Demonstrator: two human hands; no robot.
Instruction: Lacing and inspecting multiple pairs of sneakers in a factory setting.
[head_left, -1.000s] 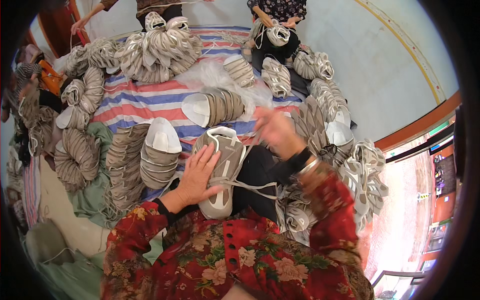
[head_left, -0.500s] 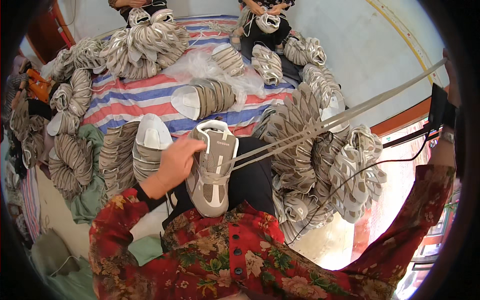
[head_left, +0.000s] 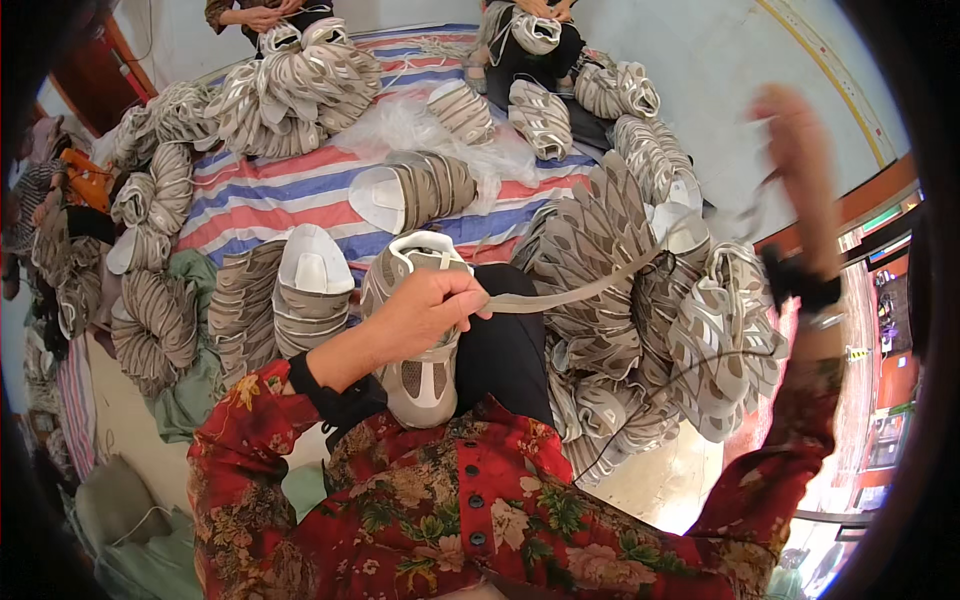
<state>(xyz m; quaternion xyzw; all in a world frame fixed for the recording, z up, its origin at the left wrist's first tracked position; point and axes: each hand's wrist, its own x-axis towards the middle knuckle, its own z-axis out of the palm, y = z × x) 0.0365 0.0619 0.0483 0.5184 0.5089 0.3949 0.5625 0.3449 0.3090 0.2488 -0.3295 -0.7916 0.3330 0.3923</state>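
Right hand [head_left: 800,150] has swung in from the far edge and is up high now, blurry, so can't tell its grip. Striped mat [head_left: 250,205] beyond the grip is ringed by shoe stacks [head_left: 600,230]. Left hand [head_left: 425,310] is clenched on the shoe [head_left: 420,375] in the lap, lace [head_left: 580,290] stretching right from it.

The left hand [head_left: 420,312] presses down on a beige sneaker [head_left: 418,340] lying in the lap, while the raised right hand [head_left: 800,150] — blurred — draws its flat lace [head_left: 580,291] taut. Stacked sneakers [head_left: 300,85] crowd a striped mat [head_left: 260,205].
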